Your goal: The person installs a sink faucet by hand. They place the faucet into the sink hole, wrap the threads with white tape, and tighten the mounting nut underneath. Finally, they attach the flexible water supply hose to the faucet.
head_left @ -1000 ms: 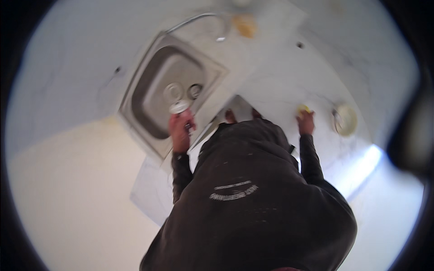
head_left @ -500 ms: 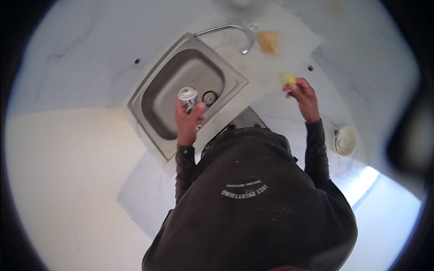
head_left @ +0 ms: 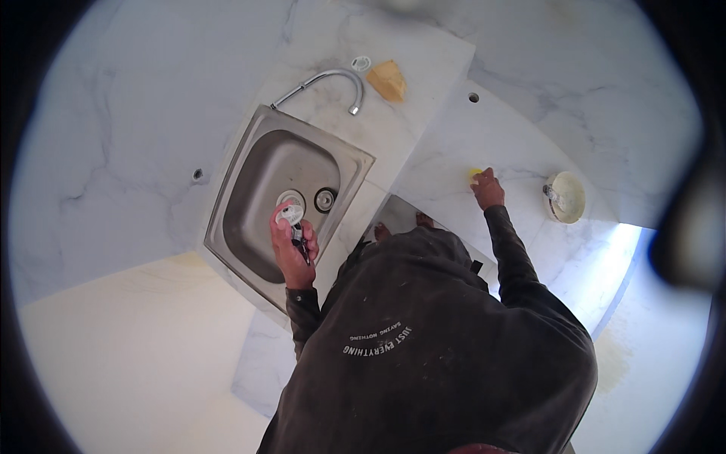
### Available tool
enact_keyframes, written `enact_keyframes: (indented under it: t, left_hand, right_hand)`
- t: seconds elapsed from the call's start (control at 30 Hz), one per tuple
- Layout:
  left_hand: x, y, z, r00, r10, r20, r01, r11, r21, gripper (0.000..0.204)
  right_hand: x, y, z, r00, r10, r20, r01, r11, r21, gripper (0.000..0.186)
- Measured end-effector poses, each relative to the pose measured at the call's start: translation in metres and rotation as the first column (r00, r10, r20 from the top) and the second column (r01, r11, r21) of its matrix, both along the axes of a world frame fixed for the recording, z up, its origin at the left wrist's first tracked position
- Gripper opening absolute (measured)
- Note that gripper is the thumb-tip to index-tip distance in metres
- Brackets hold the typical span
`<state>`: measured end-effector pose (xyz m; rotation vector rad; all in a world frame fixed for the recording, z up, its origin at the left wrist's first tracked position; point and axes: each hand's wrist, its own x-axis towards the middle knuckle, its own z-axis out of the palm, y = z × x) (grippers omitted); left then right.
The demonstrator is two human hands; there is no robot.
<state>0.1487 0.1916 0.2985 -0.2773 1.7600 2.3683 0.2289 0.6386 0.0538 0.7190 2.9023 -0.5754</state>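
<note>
Over the sink basin [head_left: 246,208], my left hand [head_left: 287,257] is closed around a white round piece [head_left: 290,214] and a shiny dark metal part [head_left: 301,240]; their exact kind is too small to make out. Just beyond it shows another pale ring-like shape [head_left: 290,199], and I cannot tell whether it is held or lies in the basin. To the right, my right hand [head_left: 488,189] reaches to the white marbled surface, its fingers bent over a small yellow ring [head_left: 474,175]. Most of the ring is hidden by the fingers.
A chrome gooseneck tap [head_left: 333,73] rises behind the sink. Near it lie a white ring [head_left: 361,63] and a tan block-like piece [head_left: 387,79]. The basin has a drain [head_left: 326,200]. A round bowl [head_left: 565,197] with whitish residue stands right of my right hand.
My right hand has lowered the yellow ring toward the marbled surface. My left hand still holds its pieces, now with the white face turned more upward. The whole view has swung.
</note>
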Motion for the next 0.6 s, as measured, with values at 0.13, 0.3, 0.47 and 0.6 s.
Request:
enact_keyframes:
  t: [0.13, 0.3, 0.47, 0.6]
  left_hand:
    - [0.007, 0.002, 0.003, 0.998, -0.061, -0.014, 0.06, 0.996, -0.074, 0.049]
    - [0.014, 0.008, 0.001, 1.0, -0.014, -0.008, 0.013, 0.998, -0.063, 0.051]
    - [0.006, 0.011, -0.001, 0.999, -0.041, -0.001, 0.041, 0.999, 0.019, 0.047]
    - [-0.002, 0.015, -0.006, 1.0, -0.017, -0.012, 0.016, 0.999, -0.035, 0.033]
  right_hand:
    - [-0.026, 0.012, 0.002, 0.99, -0.139, 0.01, 0.139, 0.99, -0.038, 0.027]
    - [-0.068, 0.002, 0.037, 0.963, -0.192, -0.189, 0.147, 0.962, -0.228, 0.02]
    - [-0.152, -0.043, 0.118, 0.605, -0.001, -0.796, -0.151, 0.982, -0.116, 0.011]
    - [-0.257, -0.082, 0.17, 0.58, 0.279, -0.765, -0.388, 0.921, 0.042, 0.014]
